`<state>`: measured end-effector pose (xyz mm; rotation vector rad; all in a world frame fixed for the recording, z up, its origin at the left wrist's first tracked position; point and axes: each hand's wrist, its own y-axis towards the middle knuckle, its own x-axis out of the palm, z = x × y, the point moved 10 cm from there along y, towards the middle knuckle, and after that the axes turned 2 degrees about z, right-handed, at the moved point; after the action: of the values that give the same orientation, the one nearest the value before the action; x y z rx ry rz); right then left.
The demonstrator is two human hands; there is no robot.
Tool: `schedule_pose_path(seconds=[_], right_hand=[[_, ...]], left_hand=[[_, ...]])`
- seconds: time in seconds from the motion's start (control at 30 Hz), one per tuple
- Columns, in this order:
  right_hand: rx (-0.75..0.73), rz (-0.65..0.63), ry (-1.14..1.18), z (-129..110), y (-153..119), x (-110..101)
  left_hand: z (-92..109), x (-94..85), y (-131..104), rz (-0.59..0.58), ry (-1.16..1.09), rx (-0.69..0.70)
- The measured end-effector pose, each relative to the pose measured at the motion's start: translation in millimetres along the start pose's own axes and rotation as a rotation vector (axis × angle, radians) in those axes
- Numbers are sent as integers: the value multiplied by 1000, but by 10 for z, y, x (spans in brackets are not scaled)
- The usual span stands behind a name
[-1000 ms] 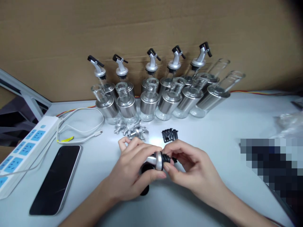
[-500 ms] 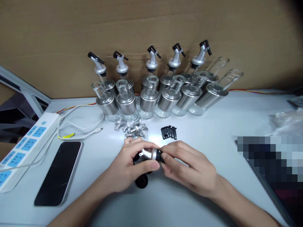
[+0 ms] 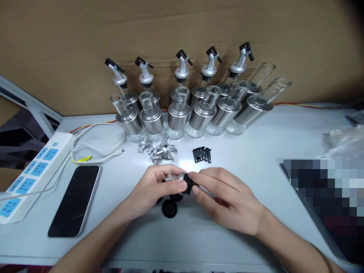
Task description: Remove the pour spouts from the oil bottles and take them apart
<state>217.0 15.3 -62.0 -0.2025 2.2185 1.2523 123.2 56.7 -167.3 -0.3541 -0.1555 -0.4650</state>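
My left hand [image 3: 155,189] is closed round a silver pourer spout [image 3: 181,176], thumb in front and fingers behind. A black stopper [image 3: 188,183] sits at the spout's right end. The thumb and index finger of my right hand [image 3: 231,201] pinch this black stopper. Just below my hands lie black round stoppers [image 3: 169,208], some partly hidden by my left hand. Beyond my hands are a pile of silver spout pieces [image 3: 162,151] and a small group of black levers [image 3: 201,154].
Glass bottles with metal sleeves [image 3: 179,116] stand in two rows before a cardboard wall [image 3: 85,49]; several at the back carry pourers. On the left are a phone [image 3: 75,201], a power strip [image 3: 34,170] and a white cable [image 3: 98,123]. A plastic bag [image 3: 345,146] lies at right.
The view has shifted slightly. My left hand's grip covers more of the spout, and my right fingers have spread a little, showing more of the black stopper.
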Motion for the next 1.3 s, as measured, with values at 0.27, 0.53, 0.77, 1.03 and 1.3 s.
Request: schedule_pose_path(seconds=[0.27, 0.53, 0.77, 1.03, 1.3], right_hand=[[-68, -48, -51, -46, -31, -19], [350, 72, 98, 525, -143, -53], [418, -22, 133, 542, -182, 76], [426, -71, 119, 552, -206, 150], [423, -70, 129, 527, -201, 135]], left_hand=[[218, -41, -63, 52, 285, 200], [711, 72, -397, 297, 992, 876], [716, 192, -465, 343, 1204, 964], [683, 237, -452, 311, 1255, 1008], [690, 261, -476, 332, 1299, 999]])
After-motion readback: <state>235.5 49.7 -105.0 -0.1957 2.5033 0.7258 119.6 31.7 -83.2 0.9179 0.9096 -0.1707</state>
